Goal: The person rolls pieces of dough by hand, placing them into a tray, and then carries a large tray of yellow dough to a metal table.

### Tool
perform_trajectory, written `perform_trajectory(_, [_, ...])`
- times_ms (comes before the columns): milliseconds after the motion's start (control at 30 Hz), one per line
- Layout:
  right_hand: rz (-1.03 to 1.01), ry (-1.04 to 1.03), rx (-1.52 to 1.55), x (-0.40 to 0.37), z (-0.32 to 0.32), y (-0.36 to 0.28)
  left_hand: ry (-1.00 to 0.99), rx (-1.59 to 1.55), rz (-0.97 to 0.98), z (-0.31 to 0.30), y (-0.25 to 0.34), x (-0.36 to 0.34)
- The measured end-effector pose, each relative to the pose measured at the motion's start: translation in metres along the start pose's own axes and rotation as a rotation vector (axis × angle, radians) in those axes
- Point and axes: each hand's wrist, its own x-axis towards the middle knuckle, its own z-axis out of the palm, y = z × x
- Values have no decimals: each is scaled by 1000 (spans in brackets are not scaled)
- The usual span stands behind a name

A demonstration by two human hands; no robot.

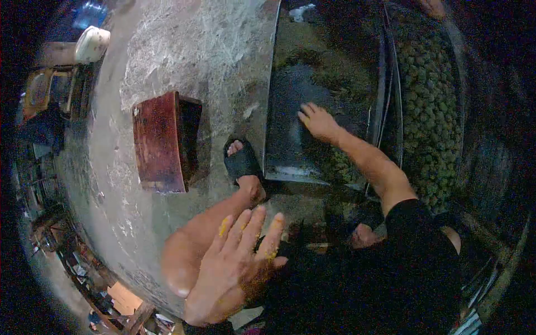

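Note:
My left hand (240, 259) is raised close to the camera above my bent leg, back of the hand facing up. Its fingers are stretched out and slightly apart, with yellow bits stuck to them and nothing held. My right hand (319, 121) reaches out over a dark, metal-edged tray (287, 151), its fingers apart and near the tray's surface. Patches of dark greenish loose material (346, 84) lie over parts of the tray, mostly along its right side. A smoother, bluish-grey patch shows around my fingertips.
Right of the tray is another long tray filled with many small round greenish lumps (427, 106). A reddish-brown wooden stool or box (159, 142) stands on the rough concrete floor (190, 50). My sandalled foot (241, 159) rests beside the tray. Wooden frames and clutter (53, 89) line the left side.

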Motion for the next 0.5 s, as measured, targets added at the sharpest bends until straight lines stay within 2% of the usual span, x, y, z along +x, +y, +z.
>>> perform_trajectory(33, [-67, -54, -89, -9, 2, -8, -4, 3, 5, 0, 0, -1])
perform_trajectory(133, [-240, -387, -47, -94, -12, -40, 1, 21, -11, 2, -2, -2])
perform_trajectory(167, [-267, -634, 16, -104, -23, -39, 0, 21, 2, 2, -2, -2])
perform_trajectory(200, [-267, -634, 15, -95, -38, -35, -5, 17, 12, 3, -2, -2])
perform_trajectory(267, [115, -696, 163, -67, -60, -17, -37, 40, -1, 2, 4, 2])
perform_trajectory(333, [122, -12, -30, -47, -42, 17, -48, 82, -9, 4, 4, 4])
perform_trajectory(367, [126, -4, -35, -37, -40, 27, -6, 108, 14, 11, -1, 2])
perform_trajectory(433, [443, -28, 97, -21, -35, 36, 42, 133, 43, 13, -1, 3])
perform_trajectory(500, [264, -113, -117, -59, -7, 14, 20, 168, 12, 7, 2, 2])
